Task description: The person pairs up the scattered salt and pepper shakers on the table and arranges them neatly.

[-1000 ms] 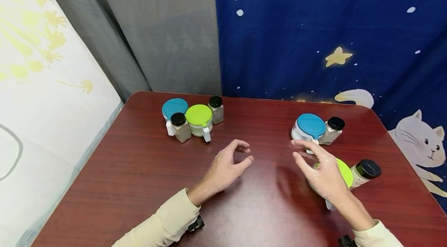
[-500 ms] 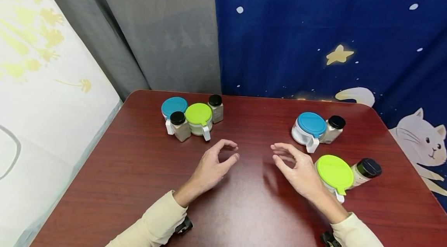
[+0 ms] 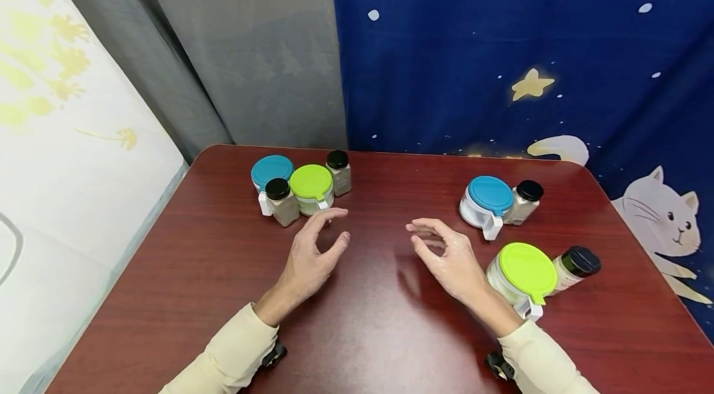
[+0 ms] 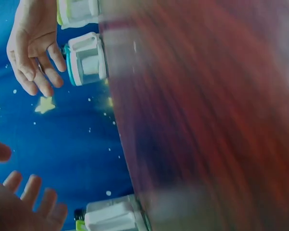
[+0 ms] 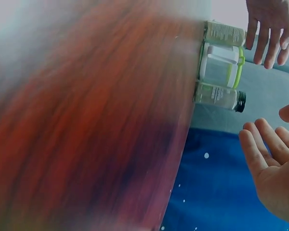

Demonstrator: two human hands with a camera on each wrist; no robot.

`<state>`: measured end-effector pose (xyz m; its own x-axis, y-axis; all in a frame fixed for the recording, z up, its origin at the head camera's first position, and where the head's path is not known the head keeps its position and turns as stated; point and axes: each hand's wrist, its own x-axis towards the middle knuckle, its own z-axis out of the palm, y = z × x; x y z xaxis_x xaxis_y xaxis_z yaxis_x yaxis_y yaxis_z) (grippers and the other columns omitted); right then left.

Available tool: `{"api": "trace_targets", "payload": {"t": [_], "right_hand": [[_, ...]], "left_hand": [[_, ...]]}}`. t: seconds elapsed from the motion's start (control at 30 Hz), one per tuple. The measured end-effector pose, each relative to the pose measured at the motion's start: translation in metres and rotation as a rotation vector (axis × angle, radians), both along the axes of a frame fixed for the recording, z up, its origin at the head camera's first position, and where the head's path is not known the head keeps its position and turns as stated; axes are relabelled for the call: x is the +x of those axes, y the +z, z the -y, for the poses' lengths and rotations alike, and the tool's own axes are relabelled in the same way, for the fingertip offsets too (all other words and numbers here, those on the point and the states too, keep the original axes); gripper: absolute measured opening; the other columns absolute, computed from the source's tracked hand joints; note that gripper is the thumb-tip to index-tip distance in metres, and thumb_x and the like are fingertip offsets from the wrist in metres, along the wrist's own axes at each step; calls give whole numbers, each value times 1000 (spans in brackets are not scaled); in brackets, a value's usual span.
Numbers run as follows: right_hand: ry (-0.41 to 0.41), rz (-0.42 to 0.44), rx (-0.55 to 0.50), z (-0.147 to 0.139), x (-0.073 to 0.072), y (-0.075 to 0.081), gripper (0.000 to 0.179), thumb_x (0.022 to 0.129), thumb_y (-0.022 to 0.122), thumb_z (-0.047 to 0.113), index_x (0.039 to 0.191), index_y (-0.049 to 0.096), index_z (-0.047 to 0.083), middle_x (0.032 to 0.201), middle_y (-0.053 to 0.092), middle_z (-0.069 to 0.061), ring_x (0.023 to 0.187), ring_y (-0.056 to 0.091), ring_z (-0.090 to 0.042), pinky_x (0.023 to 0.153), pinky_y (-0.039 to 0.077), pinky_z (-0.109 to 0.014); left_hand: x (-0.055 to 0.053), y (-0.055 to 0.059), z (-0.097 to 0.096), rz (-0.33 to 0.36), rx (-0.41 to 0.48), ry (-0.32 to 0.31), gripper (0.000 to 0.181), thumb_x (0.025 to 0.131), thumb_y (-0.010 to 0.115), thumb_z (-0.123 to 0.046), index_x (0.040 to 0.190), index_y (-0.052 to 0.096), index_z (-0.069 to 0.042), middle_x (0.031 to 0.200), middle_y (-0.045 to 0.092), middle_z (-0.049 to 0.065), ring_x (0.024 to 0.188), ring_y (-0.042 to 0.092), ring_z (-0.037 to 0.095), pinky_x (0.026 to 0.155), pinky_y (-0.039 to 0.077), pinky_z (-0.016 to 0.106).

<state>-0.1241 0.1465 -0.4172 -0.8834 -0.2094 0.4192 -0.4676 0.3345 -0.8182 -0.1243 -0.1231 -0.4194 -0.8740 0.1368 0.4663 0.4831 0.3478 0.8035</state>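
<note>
Above the middle of the table, my left hand (image 3: 309, 261) holds nothing, its fingers relaxed and thumb apart. Its fingertips overlap the handle of a green-lidded jar (image 3: 311, 183) in the head view. Beside that jar stand a blue-lidded jar (image 3: 271, 171) and two black-capped spice bottles (image 3: 283, 205) (image 3: 339, 172). My right hand (image 3: 449, 258), also holding nothing, hovers left of a larger green-lidded jar (image 3: 524, 270). A black-capped shaker (image 3: 574, 267) leans against this jar's right side. Farther back are another blue-lidded jar (image 3: 488, 199) and a spice bottle (image 3: 524, 201).
The dark red wooden table (image 3: 357, 332) ends at a back edge near both jar groups. Behind it hang a grey curtain (image 3: 268, 53) and a blue starry curtain (image 3: 446, 53). A white patterned cloth (image 3: 72, 152) slopes down along the left side.
Both hands have moved left, the right one coming away from over the right-hand green-lidded jar. The left hand has neared the left jar group. The head view has shifted slightly.
</note>
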Motion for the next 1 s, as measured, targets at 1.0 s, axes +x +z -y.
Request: {"api": "trace_targets", "payload": {"t": [1.0], "right_hand": [[117,195,134,84,-126,8,55,98,65,9,150,47,7,143,53,-18,130,52,-37,106,41,-53]], "left_hand": [[-38,-1,17,240,-292,222,80,93,70,-24,159,29,-5,166,19,9,112,60,29,93,48,53]]}}
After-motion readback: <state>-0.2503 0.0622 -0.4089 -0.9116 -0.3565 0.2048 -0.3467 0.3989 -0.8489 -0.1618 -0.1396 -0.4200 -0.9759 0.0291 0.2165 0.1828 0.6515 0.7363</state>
